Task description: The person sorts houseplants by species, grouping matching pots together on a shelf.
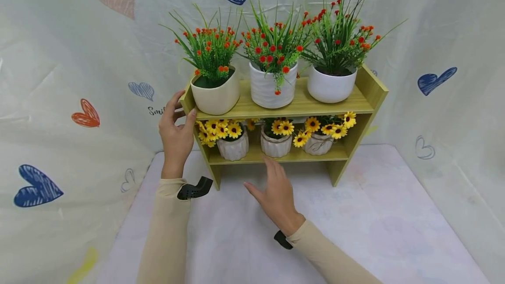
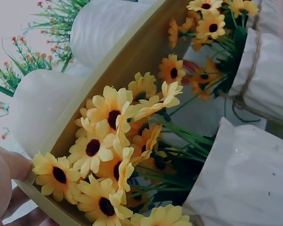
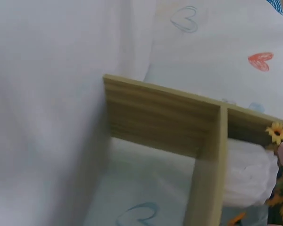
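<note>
A two-tier wooden shelf (image 1: 315, 109) stands on the table. My left hand (image 1: 175, 139) holds its upper left corner, thumb on the front edge and fingers round the side board. In the left wrist view, yellow flowers (image 2: 92, 148) are close beside that thumb. My right hand (image 1: 278, 196) is in front of the lower tier, fingers extended and thumb apart, holding nothing. Its fingertips are nearest the middle small white pot (image 1: 276, 146); whether they touch the shelf edge I cannot tell. Small pots of yellow flowers also stand at left (image 1: 233, 149) and right (image 1: 318, 144).
On the top tier are a cream pot (image 1: 216, 94), a ribbed white pot (image 1: 273, 86) and a smooth white pot (image 1: 332, 84), each with grass and red flowers. A pale cloth (image 1: 375, 222) covers the table. Behind hangs a curtain (image 1: 453, 143) printed with hearts.
</note>
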`<action>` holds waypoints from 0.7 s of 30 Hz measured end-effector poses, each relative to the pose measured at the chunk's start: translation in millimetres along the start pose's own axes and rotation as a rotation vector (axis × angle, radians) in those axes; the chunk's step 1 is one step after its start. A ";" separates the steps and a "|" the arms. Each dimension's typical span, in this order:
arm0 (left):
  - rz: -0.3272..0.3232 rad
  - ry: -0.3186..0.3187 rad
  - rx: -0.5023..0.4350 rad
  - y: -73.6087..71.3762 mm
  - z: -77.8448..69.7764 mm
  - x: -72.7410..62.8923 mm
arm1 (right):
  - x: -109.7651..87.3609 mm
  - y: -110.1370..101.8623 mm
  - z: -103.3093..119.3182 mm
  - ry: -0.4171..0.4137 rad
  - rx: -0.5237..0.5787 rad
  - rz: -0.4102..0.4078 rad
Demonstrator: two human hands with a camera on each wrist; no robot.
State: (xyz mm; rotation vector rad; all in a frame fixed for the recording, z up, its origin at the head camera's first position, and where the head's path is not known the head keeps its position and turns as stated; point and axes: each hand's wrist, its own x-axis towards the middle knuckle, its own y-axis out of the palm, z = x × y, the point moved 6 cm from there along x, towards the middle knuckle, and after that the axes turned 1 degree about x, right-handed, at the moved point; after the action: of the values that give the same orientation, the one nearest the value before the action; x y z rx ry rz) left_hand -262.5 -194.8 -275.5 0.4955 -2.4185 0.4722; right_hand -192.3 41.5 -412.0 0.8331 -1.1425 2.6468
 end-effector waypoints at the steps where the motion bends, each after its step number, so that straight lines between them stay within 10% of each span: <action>1: 0.000 0.000 -0.001 0.1 0.1 -0.1 | -5.5 -3.3 -5.1 -0.005 0.002 -0.010; 21: 0.023 -0.017 -0.009 2.8 9.2 -14.1 | -78.2 -81.0 -136.2 0.108 -0.128 -0.206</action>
State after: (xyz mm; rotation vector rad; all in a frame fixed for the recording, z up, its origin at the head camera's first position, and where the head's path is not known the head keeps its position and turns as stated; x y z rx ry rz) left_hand -258.0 -193.2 -291.9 0.4697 -2.4442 0.4689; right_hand -158.9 201.4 -479.3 0.7326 -1.1198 2.3941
